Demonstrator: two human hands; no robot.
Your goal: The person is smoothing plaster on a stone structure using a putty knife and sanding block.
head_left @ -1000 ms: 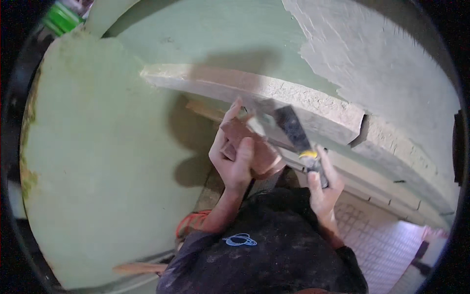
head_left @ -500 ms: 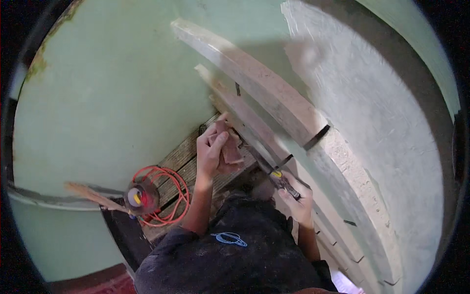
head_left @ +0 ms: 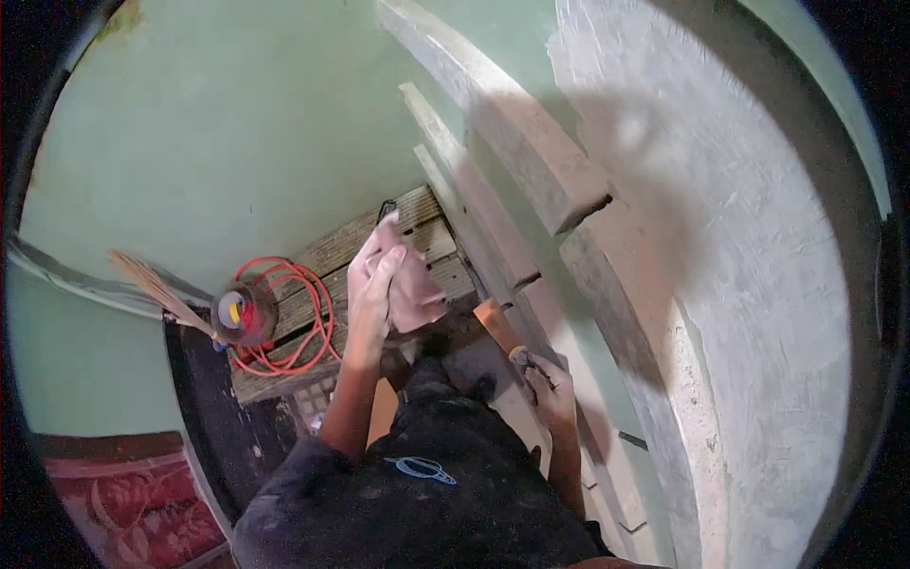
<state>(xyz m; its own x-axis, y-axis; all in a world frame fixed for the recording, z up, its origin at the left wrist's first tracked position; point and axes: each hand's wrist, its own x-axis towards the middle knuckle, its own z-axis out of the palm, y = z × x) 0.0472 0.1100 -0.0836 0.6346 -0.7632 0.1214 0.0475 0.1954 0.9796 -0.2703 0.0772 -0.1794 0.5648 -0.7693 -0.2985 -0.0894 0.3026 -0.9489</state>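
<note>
The left hand (head_left: 374,284) is raised in front of the chest, fingers closed flat around a crumpled pinkish-brown cloth (head_left: 409,284); its grip is pressed onto the fabric, thumb side hidden beneath it. The right hand (head_left: 548,384) hangs lower at the hip, wrapped around the yellow-capped handle of a flat-bladed scraping tool (head_left: 502,332), whose orange-brown blade angles up toward the wall mouldings. That grip is a full fist on the handle.

Change noted: a second ago both hands were up against the grey plastered stepped ledge (head_left: 531,161), blade on the moulding. Half a second ago the view had swung down and the hands had dropped from the ledge. Now the tool is clear of the wall entirely and the cloth sits between the hands, close to the blade but not visibly touching it.

Judgement: work on the ledge is paused; the hands appear to be tending the tool, not the wall.

Surroundings: weathered wooden plank platform (head_left: 379,275) underfoot, carrying a coiled red-orange extension cord on a dark reel (head_left: 261,318). A straw-bristled broom (head_left: 156,284) leans beside the reel. Pale green painted wall (head_left: 227,133) behind; a red patterned fabric (head_left: 123,503) lies low left.
</note>
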